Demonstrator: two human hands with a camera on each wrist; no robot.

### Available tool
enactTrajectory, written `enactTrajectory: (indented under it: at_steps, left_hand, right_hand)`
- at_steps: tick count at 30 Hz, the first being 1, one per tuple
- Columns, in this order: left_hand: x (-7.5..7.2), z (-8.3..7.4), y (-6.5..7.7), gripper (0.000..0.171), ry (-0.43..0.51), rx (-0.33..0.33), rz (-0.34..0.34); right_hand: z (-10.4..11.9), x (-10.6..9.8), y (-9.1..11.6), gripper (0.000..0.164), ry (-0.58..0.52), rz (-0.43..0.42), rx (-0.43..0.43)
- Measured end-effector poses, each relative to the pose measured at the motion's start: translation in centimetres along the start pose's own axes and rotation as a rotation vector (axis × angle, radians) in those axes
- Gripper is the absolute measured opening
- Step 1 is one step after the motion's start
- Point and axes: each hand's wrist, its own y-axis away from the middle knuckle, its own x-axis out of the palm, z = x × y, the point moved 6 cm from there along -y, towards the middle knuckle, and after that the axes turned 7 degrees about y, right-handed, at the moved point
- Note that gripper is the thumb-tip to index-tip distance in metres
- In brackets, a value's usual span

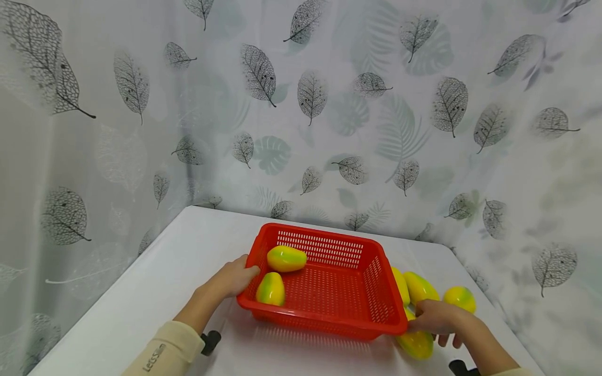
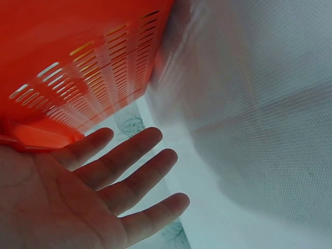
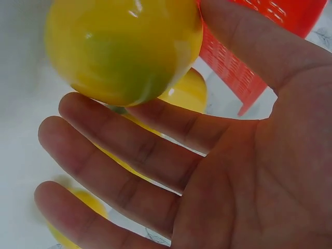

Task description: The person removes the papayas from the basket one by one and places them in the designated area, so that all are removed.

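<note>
A red plastic basket [image 1: 324, 317] with slotted walls stands on the table. Inside, along its left side, lie two yellow-green mangoes, one at the back [image 1: 286, 259] and one in front [image 1: 270, 290]. My left hand [image 1: 232, 277] grips the basket's left rim, thumb over the edge; in the left wrist view its fingers [image 2: 137, 189] extend under the rim. By the front right corner, my right hand [image 1: 437, 316] touches a mango [image 1: 417, 345]. The right wrist view shows this mango [image 3: 124, 52] between thumb and index, the index tip hidden behind it and the other fingers extended.
Beyond my right hand lie more mangoes: one against the basket's right wall [image 1: 400, 284], one beside it [image 1: 420, 287] and one further right [image 1: 460, 297]. The white table [image 1: 188, 245] meets a leaf-patterned curtain [image 1: 329, 130] at the back and sides.
</note>
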Motion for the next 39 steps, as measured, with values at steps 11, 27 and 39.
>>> enactTrajectory:
  at_steps: [11, 27, 39]
  left_hand:
    - [-0.1, 0.0, 0.1, 0.049, -0.011, -0.001, -0.008]
    - [0.0, 0.0, 0.0, 0.048, 0.001, 0.001, -0.003]
    - [0.0, 0.0, 0.1, 0.049, 0.003, -0.010, 0.000]
  right_hand:
    - [0.1, -2.7, 0.7, 0.073, -0.075, -0.075, -0.084]
    - [3.2, -6.0, 1.8, 0.067, 0.006, -0.305, -0.231]
    - [6.1, -7.0, 2.4, 0.065, -0.017, -0.327, -0.241]
